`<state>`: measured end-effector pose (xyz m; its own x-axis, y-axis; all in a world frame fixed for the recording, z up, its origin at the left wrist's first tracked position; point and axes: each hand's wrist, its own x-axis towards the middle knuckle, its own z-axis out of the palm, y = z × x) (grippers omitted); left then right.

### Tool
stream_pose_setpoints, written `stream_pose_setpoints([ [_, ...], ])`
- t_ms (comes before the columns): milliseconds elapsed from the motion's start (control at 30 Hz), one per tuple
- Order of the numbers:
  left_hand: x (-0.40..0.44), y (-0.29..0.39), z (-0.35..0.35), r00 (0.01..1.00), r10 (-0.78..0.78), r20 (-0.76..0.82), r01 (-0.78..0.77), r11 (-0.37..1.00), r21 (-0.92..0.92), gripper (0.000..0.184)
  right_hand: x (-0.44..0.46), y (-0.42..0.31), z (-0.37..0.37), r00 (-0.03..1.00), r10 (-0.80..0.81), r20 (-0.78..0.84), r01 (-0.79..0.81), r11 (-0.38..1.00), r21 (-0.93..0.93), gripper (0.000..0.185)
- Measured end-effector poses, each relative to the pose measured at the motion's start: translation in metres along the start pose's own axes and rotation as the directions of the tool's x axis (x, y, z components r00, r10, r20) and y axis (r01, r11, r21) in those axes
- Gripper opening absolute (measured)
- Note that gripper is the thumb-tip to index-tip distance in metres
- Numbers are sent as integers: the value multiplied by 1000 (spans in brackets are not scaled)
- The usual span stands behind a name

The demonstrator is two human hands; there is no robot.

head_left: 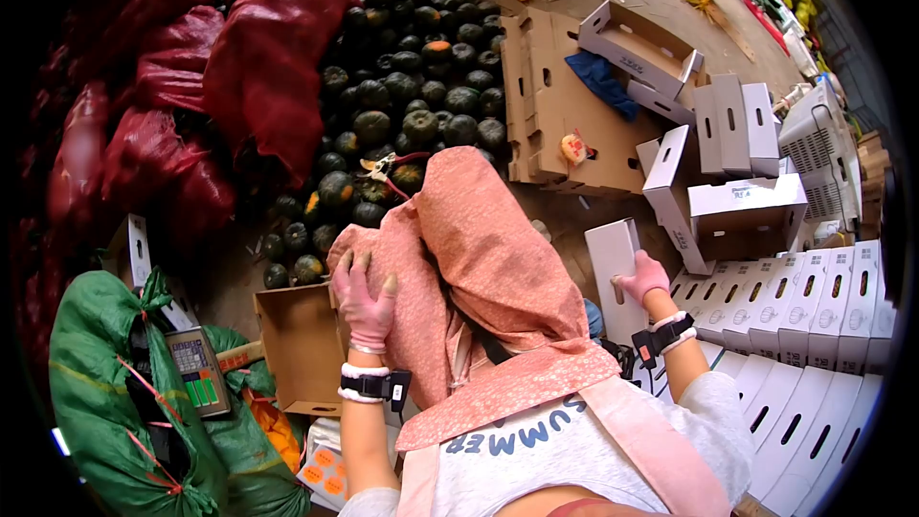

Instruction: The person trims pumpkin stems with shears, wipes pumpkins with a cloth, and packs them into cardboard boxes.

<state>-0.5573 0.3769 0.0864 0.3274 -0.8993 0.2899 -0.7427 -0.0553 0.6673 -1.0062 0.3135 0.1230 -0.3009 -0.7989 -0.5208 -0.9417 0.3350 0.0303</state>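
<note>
My left hand [364, 308], in a pink glove, rests on my left thigh over the pink patterned apron [507, 230]. Its fingers are spread and hold nothing. A brown open cardboard box [299, 349] is just beside it, on the left. With my right hand [645, 280], also gloved in pink, I grip the edge of a narrow white carton [611, 254] at my right side. The thumb lies across the carton's face; the other fingers are partly hidden. Dark green pumpkins [421, 124] lie heaped in front of my knees, with pruning shears [380, 168] near my left knee.
Rows of white cartons [785, 306] stand at my right. Flattened brown cardboard [536, 96] and more white boxes [639, 46] lie ahead to the right. Red mesh sacks [273, 57] are piled at the left. Green sacks [105, 373] and a scale display [196, 371] stand near left.
</note>
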Motion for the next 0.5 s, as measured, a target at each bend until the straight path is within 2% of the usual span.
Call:
stream_pose_setpoints([
  [100, -2, -5, 1, 1000, 11, 15, -12, 997, 81, 58, 2, 0, 3, 1000, 6, 3, -6, 999, -52, 58],
  [267, -1, -6, 0, 999, 12, 47, -13, 1000, 18, 60, -4, -9, -5, 998, 15, 59, -13, 999, -41, 58],
  [300, -1, -6, 2, 999, 37, -2, -37, 999, 31, 59, -5, -9, -7, 997, 19, 71, -17, 999, -35, 57],
  [500, -1, -3, 1, 1000, 21, 2, -21, 999, 25, 57, -6, 12, -31, 996, 45, 78, -40, 998, -56, 60],
])
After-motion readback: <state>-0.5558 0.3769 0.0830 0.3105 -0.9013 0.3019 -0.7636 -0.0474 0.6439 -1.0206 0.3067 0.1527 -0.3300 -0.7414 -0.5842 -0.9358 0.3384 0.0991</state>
